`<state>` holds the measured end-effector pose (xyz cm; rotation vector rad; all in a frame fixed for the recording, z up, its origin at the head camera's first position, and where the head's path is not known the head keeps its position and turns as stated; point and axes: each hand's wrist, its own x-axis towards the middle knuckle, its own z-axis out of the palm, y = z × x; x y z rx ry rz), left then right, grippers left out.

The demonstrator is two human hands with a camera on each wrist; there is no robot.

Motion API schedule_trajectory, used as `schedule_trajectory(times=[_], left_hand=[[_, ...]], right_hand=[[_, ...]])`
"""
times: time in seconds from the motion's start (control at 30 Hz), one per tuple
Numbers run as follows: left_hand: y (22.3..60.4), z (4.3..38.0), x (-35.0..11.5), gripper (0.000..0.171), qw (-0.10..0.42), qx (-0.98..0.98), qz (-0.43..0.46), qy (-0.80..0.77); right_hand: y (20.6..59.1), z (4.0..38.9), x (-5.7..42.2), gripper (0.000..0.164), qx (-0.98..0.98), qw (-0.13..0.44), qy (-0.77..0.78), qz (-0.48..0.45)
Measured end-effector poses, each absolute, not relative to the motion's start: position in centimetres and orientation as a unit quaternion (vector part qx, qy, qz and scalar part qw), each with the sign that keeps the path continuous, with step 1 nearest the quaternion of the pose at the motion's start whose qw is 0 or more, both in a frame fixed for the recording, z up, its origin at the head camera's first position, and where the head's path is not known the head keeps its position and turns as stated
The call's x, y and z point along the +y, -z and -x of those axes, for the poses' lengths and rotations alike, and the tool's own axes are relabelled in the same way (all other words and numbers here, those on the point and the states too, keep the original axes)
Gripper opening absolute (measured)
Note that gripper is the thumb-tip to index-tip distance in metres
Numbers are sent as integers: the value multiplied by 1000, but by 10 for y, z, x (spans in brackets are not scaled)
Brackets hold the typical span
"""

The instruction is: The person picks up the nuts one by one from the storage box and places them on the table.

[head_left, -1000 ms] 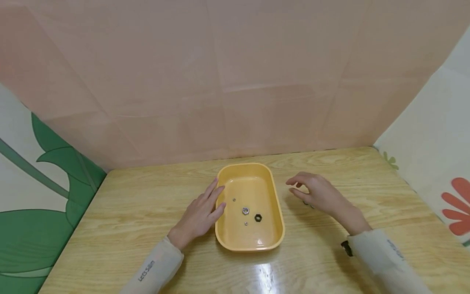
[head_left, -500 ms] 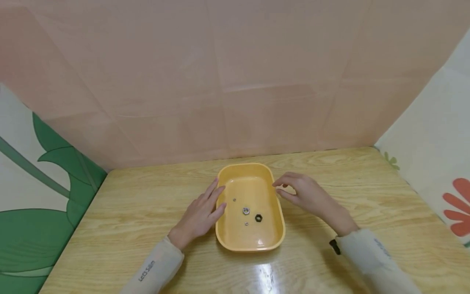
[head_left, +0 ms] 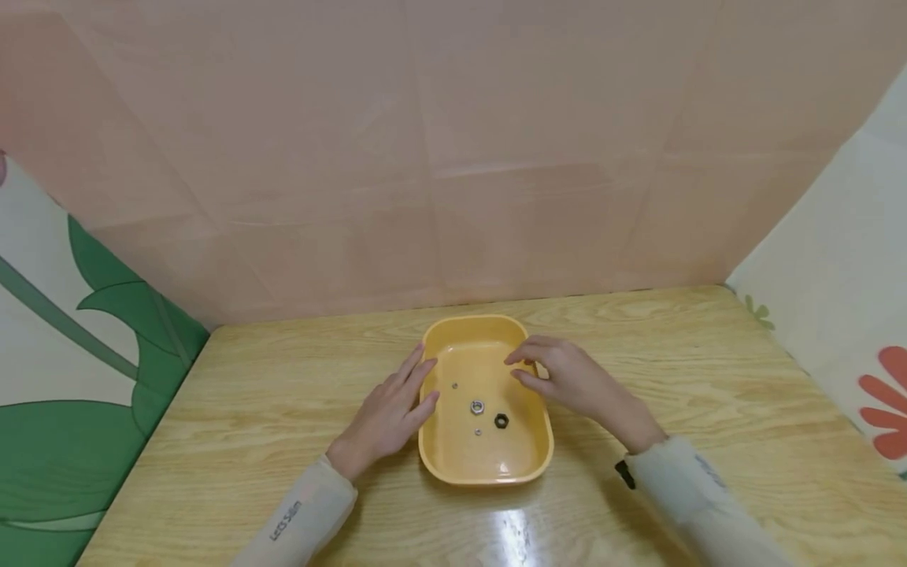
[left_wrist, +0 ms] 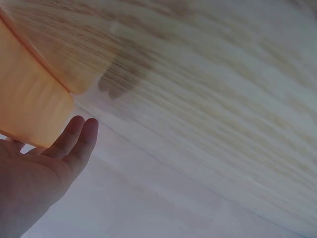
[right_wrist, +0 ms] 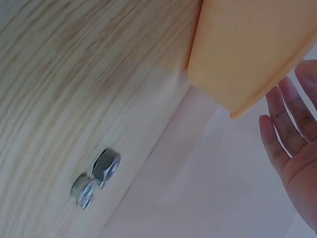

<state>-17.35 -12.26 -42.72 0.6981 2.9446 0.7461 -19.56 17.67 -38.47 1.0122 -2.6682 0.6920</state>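
Note:
A yellow tray [head_left: 485, 477] stands on the table in the head view. Inside it lie a silver nut [head_left: 477, 407], a dark nut [head_left: 501, 421] and two tiny nuts or similar bits, one being the small piece [head_left: 478, 432]. My left hand [head_left: 386, 417] rests at the tray's left rim, fingers spread. Over the right rim hangs my right hand [head_left: 563, 374], thumb and forefinger apart, with nothing visible between them. The right wrist view shows a dark hex nut [right_wrist: 106, 165] and a silver nut [right_wrist: 82, 186] beside a tinier one on the table; in the head view the hand hides them.
The wood-grain table [head_left: 269, 394] reaches back to a pinkish sheet [head_left: 432, 197]. Walls with painted leaves [head_left: 64, 457] and a red flower [head_left: 886, 402] stand at the left and right.
My right hand has moved left, from beside the tray to above its right rim. The nuts in the tray and the left hand have stayed in place.

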Motion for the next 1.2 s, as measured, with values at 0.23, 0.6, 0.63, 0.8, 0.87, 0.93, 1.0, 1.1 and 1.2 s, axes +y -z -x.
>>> schedule_trajectory(times=[0.23,0.6,0.63,0.8,0.87,0.93,1.0,1.1,1.2], left_hand=[[428,174,-122,59,8,945,-227,-233],[428,175,-120,58,10,946,-226,-233],[428,175,-120,58,9,946,-226,-233],[427,176,-120,58,12,945,-226,-235],[427,176,-120,58,11,946,-226,-234],[427,176,-121,58,10,946,-224,-234],[427,175,-122,58,8,947,-224,-232],[428,175,-122,58,9,947,-225,-230],[428,175,-122,58,9,946,-228,-232]], right_hand=[[384,196,169,17,-910,79,-238,-331],[385,200,156,18,-908,46,-240,-339],[385,200,155,18,-908,43,-240,-340],[385,200,151,18,-908,35,-235,-346],[384,200,150,18,-907,35,-234,-348],[382,199,149,18,-907,34,-232,-351],[381,199,147,19,-906,31,-227,-355],[381,198,143,20,-906,23,-218,-362],[380,197,139,20,-905,15,-213,-368]])
